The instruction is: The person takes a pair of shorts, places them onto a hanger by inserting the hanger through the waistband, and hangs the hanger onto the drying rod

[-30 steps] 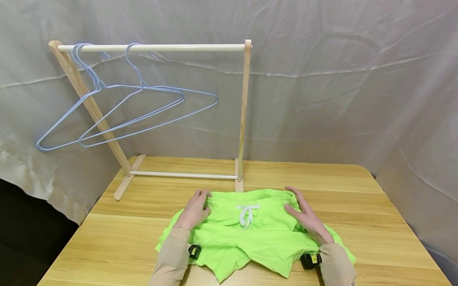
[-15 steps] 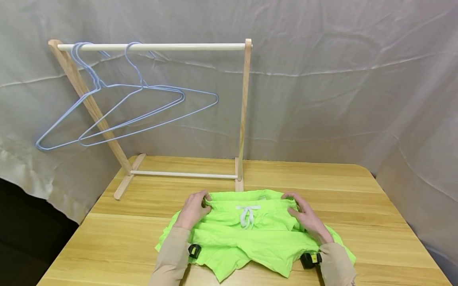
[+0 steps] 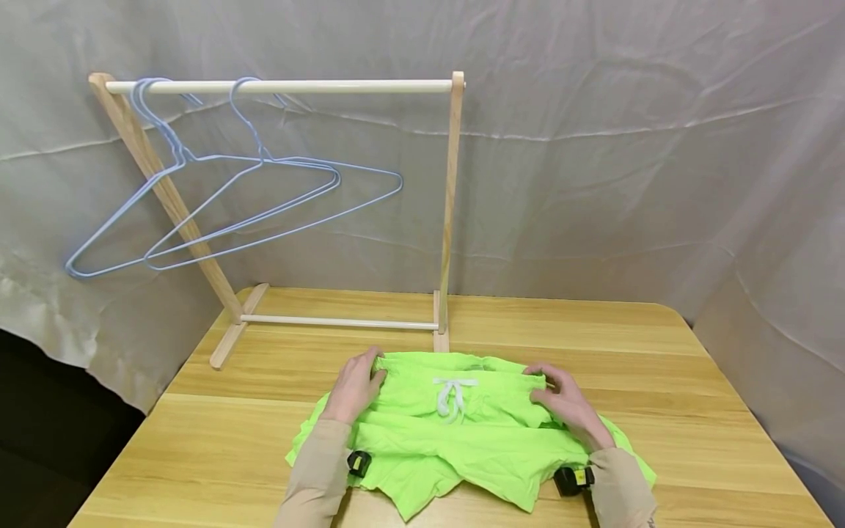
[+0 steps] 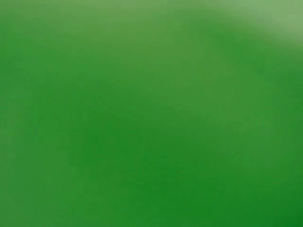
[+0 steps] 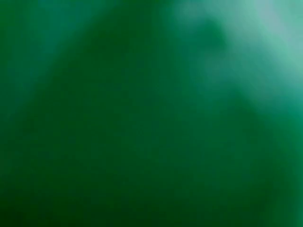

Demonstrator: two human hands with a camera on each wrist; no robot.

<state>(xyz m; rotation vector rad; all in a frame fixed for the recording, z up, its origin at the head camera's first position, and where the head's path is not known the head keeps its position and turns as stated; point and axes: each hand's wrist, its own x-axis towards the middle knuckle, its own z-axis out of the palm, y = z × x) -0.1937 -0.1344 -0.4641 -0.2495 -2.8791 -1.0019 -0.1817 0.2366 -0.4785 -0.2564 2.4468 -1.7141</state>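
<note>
Bright green shorts (image 3: 455, 440) lie on the table in the head view, waistband toward the back, with a white drawstring (image 3: 452, 396) tied in a bow at the front. My left hand (image 3: 355, 385) pinches the left end of the waistband between thumb and fingers. At the waistband's right end, my right hand (image 3: 564, 400) grips the fabric, its fingertips curled over the edge. Both wrist views are filled by blurred green cloth, so neither hand shows there.
A wooden rack (image 3: 452, 205) with a white top rail stands at the back left of the wooden table (image 3: 660, 411). Several blue hangers (image 3: 264, 158) hang from the rail. Grey curtains (image 3: 594, 183) enclose the back and sides.
My left fingers have closed on the left waistband end. My right fingers have come down and curled over the right end. The waistband's opening looks flatter, and the bow has shifted slightly left.
</note>
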